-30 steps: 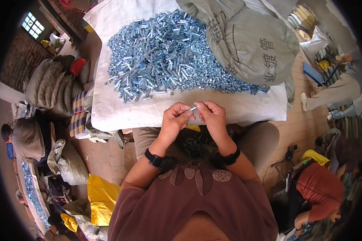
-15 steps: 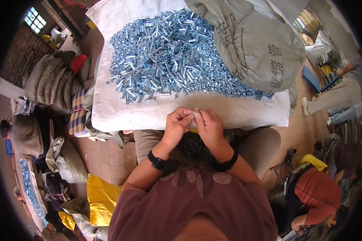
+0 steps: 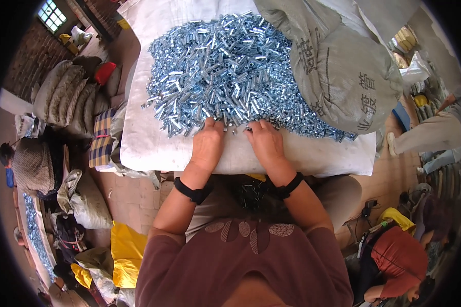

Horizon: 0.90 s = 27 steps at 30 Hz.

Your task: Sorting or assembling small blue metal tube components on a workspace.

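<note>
A broad pile of shiny bluish-silver metal sleeves and small nuts (image 3: 220, 71) covers the far part of the white cloth (image 3: 164, 153) in front of me. My left hand (image 3: 208, 146) reaches its near edge, palm down. Its fingers are bent and close together, their tips among the metal parts; what they hold, if anything, is hidden. Beside it, a short gap to the right, my right hand (image 3: 266, 143) is at the same edge. Thumb and fingertips pinch together at a small metal piece (image 3: 248, 129). A loose nut (image 3: 234, 131) lies between the hands.
A grey woven sack (image 3: 351, 77) with dark print lies over the pile's right side. Between my legs is a dark container (image 3: 251, 197) with thin metal pieces. Filled sacks (image 3: 61, 97) are stacked at left. Co-workers bend over at left (image 3: 33, 166) and lower right (image 3: 399, 253).
Both hands were together, fingertips touching, near the cloth's front edge. They have moved forward to the pile and apart. The view has shifted slightly.
</note>
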{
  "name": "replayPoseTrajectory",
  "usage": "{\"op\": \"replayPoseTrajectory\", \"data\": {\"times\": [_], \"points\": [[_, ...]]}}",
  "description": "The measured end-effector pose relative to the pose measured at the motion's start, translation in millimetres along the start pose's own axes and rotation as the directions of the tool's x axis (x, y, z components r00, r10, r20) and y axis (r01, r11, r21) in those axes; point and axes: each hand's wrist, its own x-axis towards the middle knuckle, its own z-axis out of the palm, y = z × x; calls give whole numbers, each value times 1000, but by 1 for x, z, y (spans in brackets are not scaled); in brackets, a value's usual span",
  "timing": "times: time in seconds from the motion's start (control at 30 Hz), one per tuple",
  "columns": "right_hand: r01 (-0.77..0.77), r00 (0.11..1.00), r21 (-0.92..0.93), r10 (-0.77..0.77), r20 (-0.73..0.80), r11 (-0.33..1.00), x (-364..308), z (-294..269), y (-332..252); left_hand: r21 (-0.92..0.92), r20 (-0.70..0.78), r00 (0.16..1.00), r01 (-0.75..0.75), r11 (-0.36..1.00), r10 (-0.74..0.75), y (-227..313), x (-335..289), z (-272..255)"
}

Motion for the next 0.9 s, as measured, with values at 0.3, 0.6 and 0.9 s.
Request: {"op": "replayPoseTrajectory", "data": {"times": [0.3,0.6,0.9], "points": [[-109,994,-65,109,-4,992,-8,33,-11,-25,0,1000,-20,999,20,-6,-9,-15],[-175,954,418,258,-150,891,-15,11,-10,-692,65,993,117,712,-100,12,-29,-14],[-381,870,908,399,289,173,-57,-76,8,-903,401,916,397,166,-12,85,-36,-3]]}}
